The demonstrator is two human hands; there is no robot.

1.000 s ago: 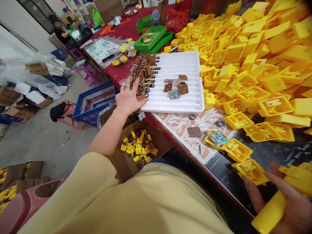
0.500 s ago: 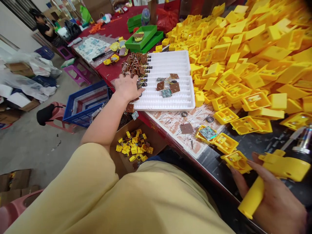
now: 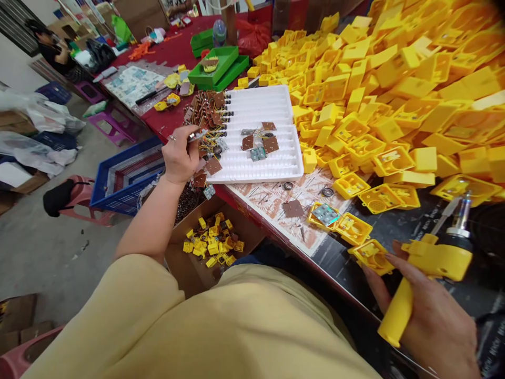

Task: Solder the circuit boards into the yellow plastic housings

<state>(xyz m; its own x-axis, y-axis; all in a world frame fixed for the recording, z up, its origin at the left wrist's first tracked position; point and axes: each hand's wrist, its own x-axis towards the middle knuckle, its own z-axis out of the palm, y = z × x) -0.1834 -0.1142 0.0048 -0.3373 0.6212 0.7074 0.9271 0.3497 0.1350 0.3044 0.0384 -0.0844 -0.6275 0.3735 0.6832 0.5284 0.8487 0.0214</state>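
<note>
My left hand (image 3: 179, 157) pinches a small circuit board (image 3: 198, 135) at the left end of a white ribbed foam tray (image 3: 272, 110). Brown circuit boards (image 3: 211, 105) with wires and small round black parts crowd that end, several hanging over the edge. My right hand (image 3: 430, 316) is wrapped round a yellow soldering gun (image 3: 437, 258) with a metal barrel. Its thumb and fingertip also touch an open yellow plastic case (image 3: 374, 257). Beside that case lie another yellow half (image 3: 354, 228) and one holding a grey-green board (image 3: 325, 214).
A large heap of yellow cases (image 3: 394, 89) fills the table's right and back. Green trays (image 3: 221, 68) stand behind the foam tray. Below the table edge are a cardboard box (image 3: 179, 263) of yellow parts and a blue crate (image 3: 106, 181). A person (image 3: 53, 50) sits far left.
My left hand has lifted off the boards and drawn back to the left, now with a circuit board between its fingers. My right hand keeps its grip on the soldering gun.
</note>
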